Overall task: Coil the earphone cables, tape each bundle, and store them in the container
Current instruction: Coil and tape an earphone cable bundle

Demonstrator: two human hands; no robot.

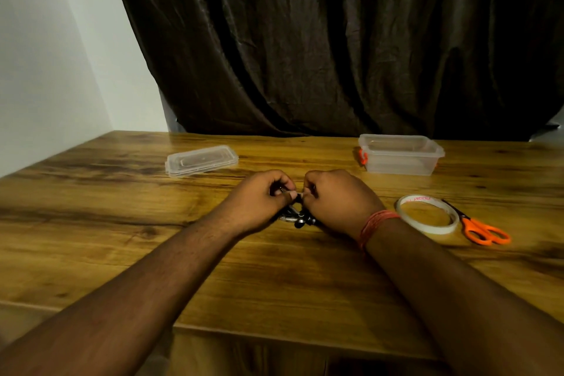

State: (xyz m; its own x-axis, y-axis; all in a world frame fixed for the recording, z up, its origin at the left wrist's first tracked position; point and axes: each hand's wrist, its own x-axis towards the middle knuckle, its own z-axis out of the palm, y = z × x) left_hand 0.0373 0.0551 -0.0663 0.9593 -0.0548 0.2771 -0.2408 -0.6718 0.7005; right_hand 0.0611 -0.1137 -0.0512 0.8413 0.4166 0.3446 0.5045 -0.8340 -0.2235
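While both hands' fingers (282, 189) pinch the earphone bundle (297, 218), the lidless container (399, 156) holds nothing.

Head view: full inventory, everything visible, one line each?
Table: 1, brown wood, fills the lower frame.
Curtain: 1, dark brown, behind the table.
Wall: white, far left.
Lid: 1, clear, far left of centre, lying off the container.
Container: 1, clear with orange latches, far right, open.
Tape roll: 1, clear, near right.
Scissors: 1, orange handles, right of the tape roll.
Earphone cable: black, bunched between both hands; count unclear.
Wrist thread: orange, right wrist.
Left hand: pinching the cable.
Right hand: pinching the cable.
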